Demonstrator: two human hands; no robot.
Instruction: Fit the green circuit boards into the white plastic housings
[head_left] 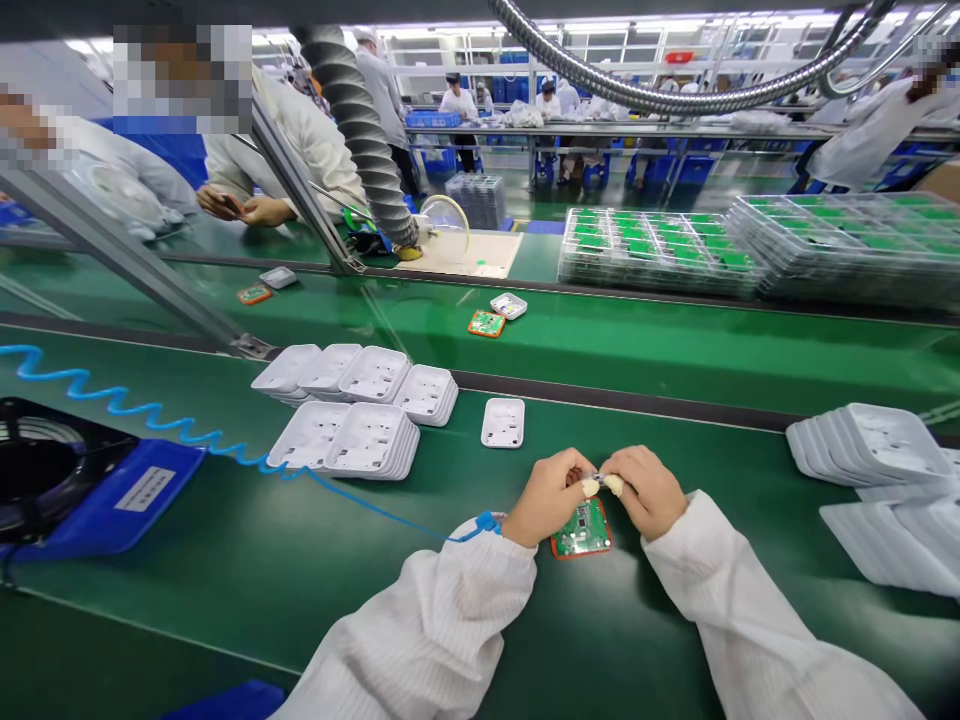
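My left hand [541, 498] and my right hand [646, 490] meet above the bench, thumbs and fingers pinched together. Pale finger cots cover both thumb tips. Between the fingertips is a small greyish piece, mostly hidden and too small to name. Just below it a green circuit board [582, 532] in an orange-red frame lies flat on the green bench, its far edge covered by my fingers. A single white plastic housing [503, 423] lies beyond my left hand. Around my left wrist is a blue strap [486, 523] with a cord.
Stacked white housings [375, 440] stand to the left, and more white shells [889, 445] to the right. A coiled blue cord [157, 412] crosses the bench past a black fan [52, 470]. Behind, a green belt [637, 345] carries boards and housings; clear trays [652, 245] and co-workers are beyond.
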